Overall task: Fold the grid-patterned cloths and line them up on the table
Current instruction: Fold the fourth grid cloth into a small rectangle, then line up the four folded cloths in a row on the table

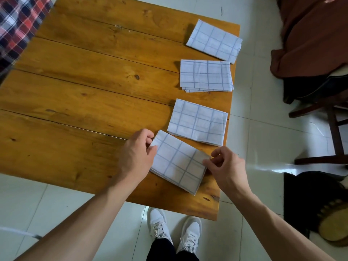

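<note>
Several folded white cloths with blue grid lines lie in a row along the right side of the wooden table. The nearest folded cloth lies tilted near the table's front edge. My left hand pinches its left edge with thumb and fingers. My right hand pinches its right corner. Beyond it lie the second cloth, the third cloth and the farthest cloth, which juts a little past the table's right edge.
A red, black and white checked fabric lies at the table's far left corner. A chair draped with brown cloth stands right of the table. A dark mat lies on the tiled floor. My white shoes show below the table edge.
</note>
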`<state>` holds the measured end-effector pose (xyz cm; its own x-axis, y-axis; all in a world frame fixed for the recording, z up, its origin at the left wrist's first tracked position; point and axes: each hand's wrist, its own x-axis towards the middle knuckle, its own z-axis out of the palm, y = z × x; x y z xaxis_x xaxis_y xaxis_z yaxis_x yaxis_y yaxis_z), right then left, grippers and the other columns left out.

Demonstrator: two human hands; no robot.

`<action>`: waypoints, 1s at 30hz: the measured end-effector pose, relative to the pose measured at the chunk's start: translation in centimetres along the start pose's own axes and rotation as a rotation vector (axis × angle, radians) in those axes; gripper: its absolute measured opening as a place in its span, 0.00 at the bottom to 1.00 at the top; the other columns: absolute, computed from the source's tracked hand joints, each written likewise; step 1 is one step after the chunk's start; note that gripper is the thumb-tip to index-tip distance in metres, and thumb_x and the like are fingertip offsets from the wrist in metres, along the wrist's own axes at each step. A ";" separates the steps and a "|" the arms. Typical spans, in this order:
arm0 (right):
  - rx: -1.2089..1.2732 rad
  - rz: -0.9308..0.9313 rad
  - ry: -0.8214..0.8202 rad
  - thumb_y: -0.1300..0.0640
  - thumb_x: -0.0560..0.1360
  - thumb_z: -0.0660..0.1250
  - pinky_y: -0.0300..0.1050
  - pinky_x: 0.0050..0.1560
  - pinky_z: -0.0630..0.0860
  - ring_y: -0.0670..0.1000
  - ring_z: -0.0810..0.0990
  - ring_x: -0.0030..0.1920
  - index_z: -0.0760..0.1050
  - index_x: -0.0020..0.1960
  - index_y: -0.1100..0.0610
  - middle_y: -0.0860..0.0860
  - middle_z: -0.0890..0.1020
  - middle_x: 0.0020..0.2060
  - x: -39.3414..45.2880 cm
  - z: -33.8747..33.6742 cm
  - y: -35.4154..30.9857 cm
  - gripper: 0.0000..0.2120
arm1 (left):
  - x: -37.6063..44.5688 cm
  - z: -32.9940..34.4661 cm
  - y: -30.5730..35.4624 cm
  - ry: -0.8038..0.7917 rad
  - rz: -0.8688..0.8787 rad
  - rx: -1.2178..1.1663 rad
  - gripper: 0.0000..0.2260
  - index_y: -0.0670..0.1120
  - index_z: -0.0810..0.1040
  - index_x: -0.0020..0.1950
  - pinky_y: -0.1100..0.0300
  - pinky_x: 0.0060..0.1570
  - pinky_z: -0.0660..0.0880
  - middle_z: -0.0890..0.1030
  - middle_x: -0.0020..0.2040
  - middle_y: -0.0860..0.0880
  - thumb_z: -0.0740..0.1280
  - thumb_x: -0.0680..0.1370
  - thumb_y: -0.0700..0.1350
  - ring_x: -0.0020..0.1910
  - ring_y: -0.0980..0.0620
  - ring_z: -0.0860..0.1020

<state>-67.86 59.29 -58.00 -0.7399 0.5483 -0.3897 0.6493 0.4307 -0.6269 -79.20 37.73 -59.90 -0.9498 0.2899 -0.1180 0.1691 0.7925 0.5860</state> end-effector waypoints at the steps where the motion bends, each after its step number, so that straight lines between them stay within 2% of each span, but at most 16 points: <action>1: -0.031 -0.031 -0.015 0.53 0.70 0.77 0.30 0.32 0.73 0.43 0.79 0.37 0.76 0.48 0.51 0.45 0.80 0.38 -0.1 0.0 0.1 0.12 | -0.2 0.2 -0.3 0.003 0.022 0.049 0.14 0.47 0.76 0.59 0.69 0.34 0.68 0.80 0.54 0.50 0.73 0.75 0.45 0.45 0.53 0.77; 3: -0.172 -0.153 -0.027 0.53 0.69 0.78 0.33 0.39 0.73 0.47 0.78 0.42 0.75 0.52 0.52 0.46 0.79 0.45 -0.5 0.1 0.2 0.16 | -0.8 0.2 -0.5 0.042 0.076 0.151 0.16 0.46 0.76 0.59 0.65 0.40 0.71 0.78 0.58 0.47 0.74 0.74 0.46 0.51 0.50 0.76; 6: -0.397 -0.409 0.039 0.51 0.68 0.78 0.43 0.49 0.74 0.52 0.76 0.52 0.76 0.59 0.54 0.50 0.76 0.54 -1.9 0.5 -0.1 0.23 | -2.2 0.2 0.3 0.112 0.196 0.226 0.18 0.44 0.76 0.62 0.57 0.49 0.75 0.77 0.62 0.46 0.72 0.75 0.48 0.57 0.50 0.74; 8: -0.455 -0.546 0.007 0.47 0.69 0.76 0.49 0.59 0.75 0.53 0.74 0.61 0.74 0.64 0.54 0.52 0.75 0.61 -2.7 1.2 -0.8 0.28 | -3.3 1.0 1.1 0.041 0.289 0.260 0.22 0.43 0.74 0.68 0.51 0.58 0.76 0.73 0.70 0.45 0.71 0.76 0.48 0.65 0.47 0.72; 9: -0.482 -0.587 -0.045 0.44 0.70 0.74 0.51 0.67 0.72 0.54 0.71 0.67 0.71 0.69 0.53 0.53 0.73 0.67 -2.9 1.9 -1.0 0.30 | -3.7 1.7 1.5 -0.023 0.331 0.291 0.26 0.42 0.71 0.72 0.48 0.64 0.73 0.70 0.74 0.43 0.71 0.76 0.47 0.71 0.45 0.69; 10: -0.513 -0.622 -0.100 0.43 0.72 0.71 0.52 0.73 0.64 0.54 0.65 0.73 0.67 0.73 0.53 0.53 0.68 0.72 -3.0 2.6 -1.1 0.33 | -4.1 2.3 1.9 -0.086 0.367 0.339 0.30 0.41 0.67 0.75 0.46 0.69 0.70 0.66 0.77 0.42 0.71 0.75 0.46 0.76 0.43 0.64; 12: -0.577 -0.684 -0.189 0.44 0.78 0.63 0.52 0.77 0.52 0.53 0.49 0.79 0.52 0.80 0.53 0.54 0.55 0.79 -2.7 4.2 -0.9 0.36 | -4.3 3.3 2.2 -0.173 0.413 0.442 0.35 0.41 0.60 0.79 0.44 0.74 0.63 0.58 0.80 0.42 0.69 0.74 0.45 0.80 0.43 0.55; 14: -0.618 -0.693 -0.268 0.46 0.82 0.53 0.52 0.79 0.47 0.50 0.36 0.78 0.39 0.80 0.53 0.51 0.41 0.80 -2.2 5.1 -0.3 0.34 | -4.0 3.7 1.7 -0.225 0.426 0.487 0.36 0.41 0.54 0.81 0.43 0.75 0.60 0.52 0.81 0.43 0.63 0.75 0.47 0.80 0.44 0.49; 16: -0.624 -0.645 -0.337 0.41 0.83 0.48 0.50 0.78 0.40 0.49 0.31 0.77 0.34 0.79 0.53 0.50 0.35 0.78 -1.7 5.0 0.8 0.34 | -3.9 4.0 0.6 -0.252 0.416 0.484 0.33 0.44 0.50 0.81 0.43 0.76 0.58 0.48 0.82 0.45 0.54 0.79 0.53 0.81 0.46 0.46; 17: -0.634 -0.637 -0.347 0.36 0.82 0.45 0.49 0.77 0.38 0.49 0.32 0.77 0.35 0.79 0.54 0.50 0.35 0.78 -1.5 4.8 1.5 0.36 | -3.8 4.1 0.1 -0.261 0.405 0.483 0.33 0.45 0.48 0.82 0.43 0.76 0.57 0.46 0.82 0.45 0.51 0.80 0.56 0.81 0.47 0.45; 19: -0.700 -0.673 -0.297 0.33 0.81 0.44 0.49 0.76 0.40 0.51 0.37 0.79 0.39 0.80 0.56 0.52 0.40 0.79 -1.5 4.4 2.8 0.38 | -3.7 4.2 -0.8 -0.266 0.387 0.506 0.35 0.46 0.46 0.82 0.43 0.77 0.52 0.44 0.82 0.46 0.50 0.80 0.61 0.81 0.47 0.43; 22: -0.741 -0.663 -0.261 0.35 0.82 0.45 0.52 0.76 0.43 0.52 0.41 0.79 0.43 0.80 0.57 0.53 0.44 0.80 -1.8 3.8 4.2 0.36 | -3.9 3.7 -1.6 -0.248 0.361 0.555 0.37 0.45 0.45 0.82 0.43 0.76 0.48 0.43 0.82 0.46 0.49 0.80 0.65 0.81 0.47 0.43; 25: -0.736 -0.633 -0.242 0.38 0.82 0.41 0.55 0.75 0.44 0.51 0.40 0.79 0.42 0.80 0.55 0.52 0.44 0.80 -2.0 2.8 4.6 0.33 | -3.9 3.0 -1.9 -0.243 0.336 0.555 0.35 0.45 0.45 0.82 0.42 0.76 0.50 0.44 0.82 0.46 0.46 0.81 0.64 0.81 0.46 0.44; 28: -0.763 -0.620 -0.216 0.42 0.82 0.47 0.56 0.74 0.47 0.51 0.42 0.79 0.46 0.80 0.56 0.52 0.47 0.80 -2.2 2.4 4.8 0.32 | -3.9 2.4 -1.9 -0.258 0.324 0.549 0.33 0.46 0.46 0.82 0.39 0.76 0.53 0.44 0.82 0.46 0.48 0.81 0.61 0.81 0.45 0.46; 30: -0.772 -0.621 -0.205 0.44 0.81 0.53 0.57 0.75 0.49 0.53 0.46 0.79 0.50 0.80 0.56 0.53 0.50 0.80 -2.3 2.4 4.2 0.33 | -3.9 2.3 -1.5 -0.268 0.302 0.542 0.34 0.46 0.47 0.82 0.38 0.76 0.53 0.44 0.82 0.47 0.54 0.81 0.60 0.81 0.44 0.46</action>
<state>-63.84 58.16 -61.34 -0.9544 -0.0327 -0.2968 0.0217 0.9837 -0.1782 -75.13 36.65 -62.18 -0.7537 0.6087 -0.2480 0.5917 0.7926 0.1473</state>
